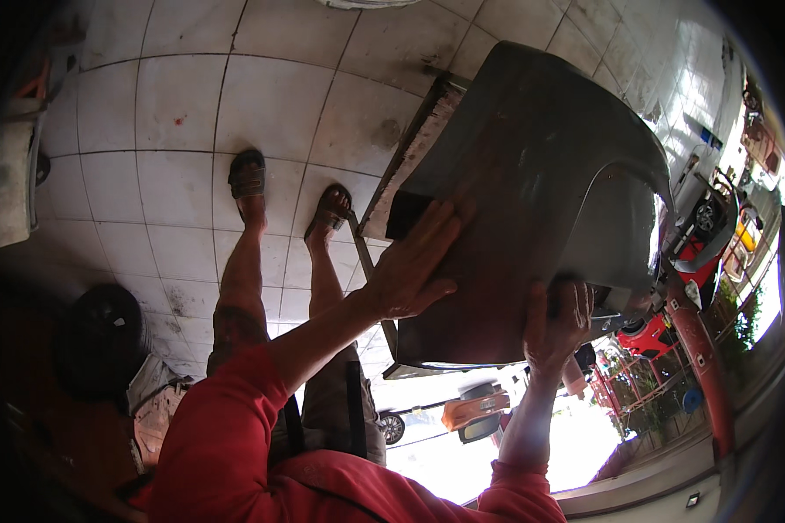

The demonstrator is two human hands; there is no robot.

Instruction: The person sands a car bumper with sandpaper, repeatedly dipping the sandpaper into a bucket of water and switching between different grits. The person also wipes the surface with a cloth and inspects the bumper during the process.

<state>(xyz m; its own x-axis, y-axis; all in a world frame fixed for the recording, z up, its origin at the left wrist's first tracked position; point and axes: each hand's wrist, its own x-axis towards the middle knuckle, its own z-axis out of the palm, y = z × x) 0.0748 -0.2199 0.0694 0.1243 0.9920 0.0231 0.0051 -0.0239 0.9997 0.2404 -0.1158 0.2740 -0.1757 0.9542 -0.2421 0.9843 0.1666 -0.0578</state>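
A large dark grey car body panel [532, 131] with a curved raised edge rests on a metal stand [358, 228]. My left hand [414, 257] lies on the panel with fingers stretched out and close together, beside a dark rectangle [403, 213] that I cannot make out clearly. My right hand [558, 322] is at the lower right of the panel, its fingers bent at the edge of a dark cutout [600, 295] and gripping there; their tips are partly shadowed.
White floor tiles [174, 105] surround my sandaled feet. A tire [96, 340] lies at lower left, near a pale panel [13, 174]. A red post [698, 349] stands at right, with vehicles [706, 222] and clutter beyond. An orange object [471, 405] is in the bright background.
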